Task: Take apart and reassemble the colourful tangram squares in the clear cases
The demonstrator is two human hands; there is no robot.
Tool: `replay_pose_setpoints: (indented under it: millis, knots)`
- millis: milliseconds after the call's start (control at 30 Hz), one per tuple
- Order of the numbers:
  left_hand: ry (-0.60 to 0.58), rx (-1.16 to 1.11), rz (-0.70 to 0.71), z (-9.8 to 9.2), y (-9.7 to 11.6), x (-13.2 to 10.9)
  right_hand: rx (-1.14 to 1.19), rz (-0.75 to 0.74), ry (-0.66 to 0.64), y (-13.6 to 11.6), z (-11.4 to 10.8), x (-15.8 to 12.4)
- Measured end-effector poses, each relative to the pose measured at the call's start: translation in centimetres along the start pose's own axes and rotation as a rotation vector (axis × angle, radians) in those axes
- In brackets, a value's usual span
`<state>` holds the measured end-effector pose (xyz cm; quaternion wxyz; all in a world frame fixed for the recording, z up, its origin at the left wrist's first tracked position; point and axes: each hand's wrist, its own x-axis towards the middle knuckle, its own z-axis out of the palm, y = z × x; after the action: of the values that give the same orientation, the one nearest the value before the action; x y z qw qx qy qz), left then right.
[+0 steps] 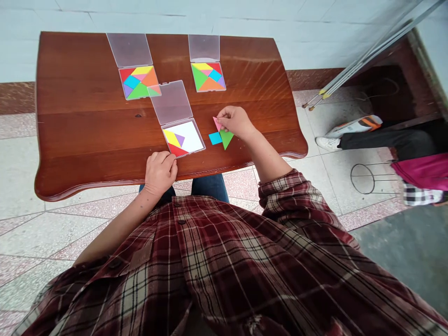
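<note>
An open tangram case [193, 145] lies near the table's front edge, its clear lid [172, 103] tipped back. Inside are a yellow parallelogram [170, 137], a purple triangle [179, 139] and a red triangle [177, 150], with white backing [192, 136] showing beside them. My left hand [160, 173] has curled fingers on the case's near left corner. To the right, my right hand [236, 122] pinches a pink triangle [217, 123] just over the table. Below it lie a blue square [215, 138] and a green triangle [226, 138], partly covered by my hand.
Two filled tangram cases with raised lids stand farther back, one at left [140, 83] and one at right [207, 77], on the brown wooden table [87, 135]. Beyond the table's right side are crutch-like metal poles [332, 86], a wire ring stand [362, 178] and another person's leg [371, 142].
</note>
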<state>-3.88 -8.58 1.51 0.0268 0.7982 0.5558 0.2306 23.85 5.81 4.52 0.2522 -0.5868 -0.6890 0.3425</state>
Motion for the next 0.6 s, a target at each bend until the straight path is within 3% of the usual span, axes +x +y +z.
replay_pose_setpoints:
  millis: [133, 300, 433, 600]
  knots:
    - [0.009, 0.01, 0.009, -0.1, 0.1, 0.1, -0.09, -0.032, -0.007, 1.4, 1.3, 0.6]
    - [-0.008, -0.007, -0.01, -0.3, 0.3, 0.1, -0.261, -0.061, 0.043, 0.8, 1.8, 1.0]
    - [-0.014, -0.013, -0.006, -0.3, 0.3, 0.0, -0.325, -0.186, 0.073, -1.3, 2.0, 0.2]
    - [0.016, 0.033, 0.032, -0.2, 0.3, -0.1, -0.269, -0.24, -0.149, -5.8, 5.9, -1.1]
